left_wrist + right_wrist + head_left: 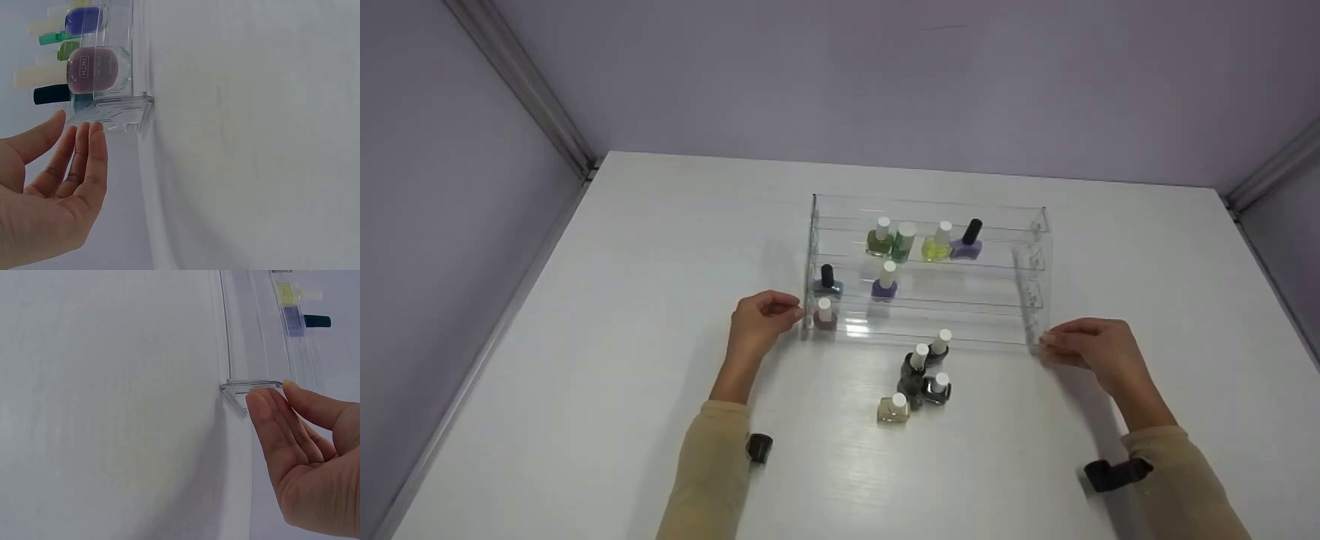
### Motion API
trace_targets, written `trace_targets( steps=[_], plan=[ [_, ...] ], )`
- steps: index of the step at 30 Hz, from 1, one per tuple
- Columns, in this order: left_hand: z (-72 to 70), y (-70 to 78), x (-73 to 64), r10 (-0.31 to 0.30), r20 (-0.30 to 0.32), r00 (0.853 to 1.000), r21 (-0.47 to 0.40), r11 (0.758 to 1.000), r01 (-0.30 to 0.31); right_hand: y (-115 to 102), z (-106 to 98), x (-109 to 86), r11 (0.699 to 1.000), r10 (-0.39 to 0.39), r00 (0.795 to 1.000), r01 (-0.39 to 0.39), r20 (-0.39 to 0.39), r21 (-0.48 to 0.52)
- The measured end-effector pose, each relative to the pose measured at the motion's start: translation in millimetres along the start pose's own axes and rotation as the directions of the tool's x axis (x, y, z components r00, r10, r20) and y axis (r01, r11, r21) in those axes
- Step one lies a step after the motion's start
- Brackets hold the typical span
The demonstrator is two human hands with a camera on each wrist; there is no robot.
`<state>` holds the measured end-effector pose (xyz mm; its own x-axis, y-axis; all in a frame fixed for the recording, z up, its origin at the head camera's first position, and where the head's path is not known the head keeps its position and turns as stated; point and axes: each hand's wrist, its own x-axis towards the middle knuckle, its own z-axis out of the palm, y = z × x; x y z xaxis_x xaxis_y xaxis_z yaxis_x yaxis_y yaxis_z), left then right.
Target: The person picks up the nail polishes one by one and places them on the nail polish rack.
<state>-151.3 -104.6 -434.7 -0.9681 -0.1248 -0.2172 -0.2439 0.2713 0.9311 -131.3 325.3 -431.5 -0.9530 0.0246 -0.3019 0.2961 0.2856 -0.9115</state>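
Observation:
A clear acrylic tiered rack (960,307) stands on the white table, with nail polish bottles on its tiers. My left hand (765,319) is at the rack's left end; in the left wrist view its fingers (97,147) are nearly straight, thumb apart, close to the side panel. On the other end, my right hand (1099,349) touches the right side panel (253,384) with its fingertips, the fingers extended. A mauve polish bottle (93,70) with a white cap sits on the lowest tier, nearest the left hand. Neither hand holds a bottle.
Green bottles (879,241), a yellow one (937,248) and a lilac one (966,247) stand on an upper tier. A purple bottle (884,289) and a blue-grey one (827,286) are lower. Several dark bottles (936,391) and a beige one (893,410) stand before the rack.

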Motion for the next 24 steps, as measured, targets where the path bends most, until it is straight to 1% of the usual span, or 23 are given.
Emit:
trace_targets(
  steps=[4, 8, 17, 24],
  plan=[
    [-0.2, -0.7, 0.4, -0.039, 0.001, 0.999, -0.031, 0.999, 0.039, -0.1, -0.2, 0.0, 1.000, -0.003, 1.000, 0.003, 0.003, -0.001],
    [0.6, -1.9, 0.7, -0.063, -0.005, 0.998, -0.035, 0.997, 0.063, -0.6, -0.6, 0.1, 1.000, -0.004, 1.000, 0.004, 0.006, -0.008],
    [3.6, -2.4, 0.2, -0.063, -0.002, 0.998, -0.012, 0.998, 0.063, -1.1, 0.5, -0.3, 1.000, 0.001, 1.000, -0.001, -0.001, -0.018],
    [4.1, -2.7, 0.4, -0.071, -0.005, 0.997, -0.014, 0.997, 0.071, 0.0, 0.6, -0.2, 1.000, -0.006, 1.000, 0.006, 0.003, 0.012]
  ],
)
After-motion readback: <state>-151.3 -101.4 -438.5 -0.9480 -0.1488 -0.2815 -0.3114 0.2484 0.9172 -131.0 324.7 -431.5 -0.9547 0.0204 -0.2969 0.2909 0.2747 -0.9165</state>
